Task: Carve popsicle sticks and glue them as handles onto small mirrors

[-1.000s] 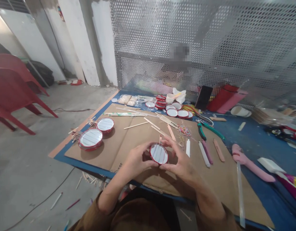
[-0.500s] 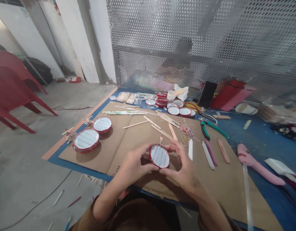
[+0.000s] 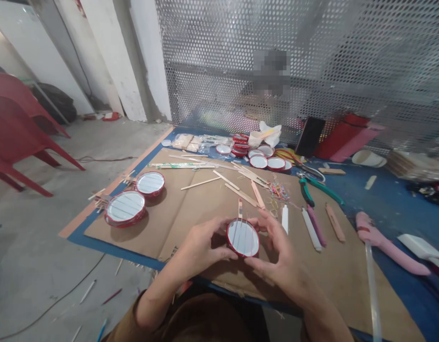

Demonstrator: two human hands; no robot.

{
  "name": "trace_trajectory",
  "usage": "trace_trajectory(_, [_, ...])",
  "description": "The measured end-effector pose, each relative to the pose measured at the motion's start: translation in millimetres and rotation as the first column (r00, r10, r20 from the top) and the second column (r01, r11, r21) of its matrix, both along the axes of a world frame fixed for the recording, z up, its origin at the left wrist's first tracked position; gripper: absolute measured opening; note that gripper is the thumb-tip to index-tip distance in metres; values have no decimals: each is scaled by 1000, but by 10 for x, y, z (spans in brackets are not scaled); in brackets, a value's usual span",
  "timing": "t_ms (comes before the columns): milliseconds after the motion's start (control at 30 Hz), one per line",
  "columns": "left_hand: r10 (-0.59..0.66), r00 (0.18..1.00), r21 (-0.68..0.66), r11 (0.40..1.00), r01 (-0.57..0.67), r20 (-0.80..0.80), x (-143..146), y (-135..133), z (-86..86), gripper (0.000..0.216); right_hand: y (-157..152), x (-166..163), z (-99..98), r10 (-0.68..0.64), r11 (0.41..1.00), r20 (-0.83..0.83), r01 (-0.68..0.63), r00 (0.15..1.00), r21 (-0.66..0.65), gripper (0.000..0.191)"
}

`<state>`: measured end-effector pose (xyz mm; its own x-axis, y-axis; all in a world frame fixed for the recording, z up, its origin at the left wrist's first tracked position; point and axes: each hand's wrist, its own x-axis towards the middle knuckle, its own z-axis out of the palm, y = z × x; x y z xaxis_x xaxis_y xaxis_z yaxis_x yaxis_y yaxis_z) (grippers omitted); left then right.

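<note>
- While left hand (image 3: 205,242) and right hand (image 3: 281,251) grasp the tin (image 3: 243,241) near the desk (image 3: 392,202) front edge, it looks light, stiff.
- Strings (image 3: 245,231) likely fragile; hold rim (image 3: 256,251).

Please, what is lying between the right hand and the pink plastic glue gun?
The head view shows a slim white stick, a slim purple stick and a slim peach stick on brown flat cardboard.

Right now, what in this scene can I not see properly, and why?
All in the head view:
Held round piece: underside, turned away behind its pale face.
Left hand: some fingertips, hidden behind that piece.
Clear stick: near end, cut off by the bottom edge.
Coloured bands: too small and tangled to count.
</note>
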<state>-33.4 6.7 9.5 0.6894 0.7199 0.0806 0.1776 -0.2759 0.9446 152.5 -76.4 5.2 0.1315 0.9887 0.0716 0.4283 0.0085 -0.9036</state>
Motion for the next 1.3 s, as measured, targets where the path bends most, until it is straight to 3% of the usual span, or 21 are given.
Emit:
trace_trajectory(133, [-13,1000,53,999,14,-17,2,-4,15,58,-27,26,-62,-9,1000,-11,9,1000,-15,84])
trace_trajectory(500, [86,981,297,954,-32,-172,40,6,-19,53,68,11,-23,-30,999,215,23,976,32,72])
trace_trajectory(667, [97,974,321,947,-26,-206,92,43,-15,54,126,17,-11,-32,999,287,28,957,15,71])
trace_trajectory(1300, [141,954,354,934,-39,-266,163,49,-28,48,164,64,-28,3,1000,252,0,968,-15,72])
